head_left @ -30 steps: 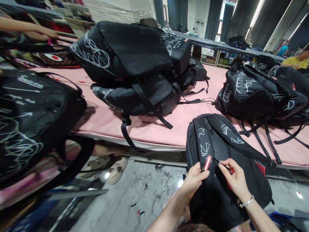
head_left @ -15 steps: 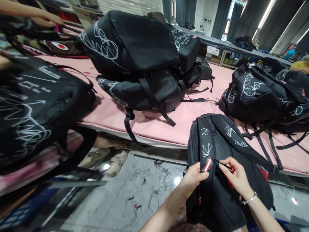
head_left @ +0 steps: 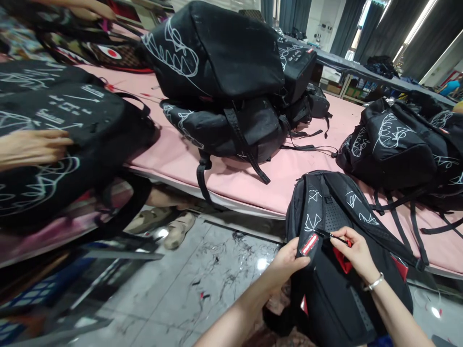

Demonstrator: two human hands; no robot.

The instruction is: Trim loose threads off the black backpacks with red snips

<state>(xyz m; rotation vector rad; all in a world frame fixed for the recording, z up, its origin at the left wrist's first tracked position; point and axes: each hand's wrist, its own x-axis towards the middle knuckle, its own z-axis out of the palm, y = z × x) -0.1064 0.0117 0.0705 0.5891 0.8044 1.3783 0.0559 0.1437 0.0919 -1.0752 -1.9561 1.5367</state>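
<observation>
A black backpack (head_left: 325, 308) leans against the table edge in front of me, its straps and mesh back panel facing up. My left hand (head_left: 289, 260) grips the edge of its shoulder strap (head_left: 314, 205), thumb on top, beside a red-and-white label (head_left: 309, 245). Between the fingertips of my right hand (head_left: 356, 253) is a slim black pen-like tool (head_left: 338, 238). Its tip points at the strap just above the label; whether it touches I cannot tell. Red material (head_left: 342, 260) shows under that hand, partly hidden by the fingers.
Black backpacks with white scribbles are stacked on the pink table (head_left: 249, 193), with more backpacks (head_left: 398, 149) at right. Another person's hand (head_left: 36, 147) rests on a backpack (head_left: 104, 120) at left. Threads and scraps litter the tiled floor (head_left: 217, 274).
The view has shifted slightly, and the red label now faces me more fully. The tool's tip has moved to the label's upper end. Another person's hand has come onto the left backpack.
</observation>
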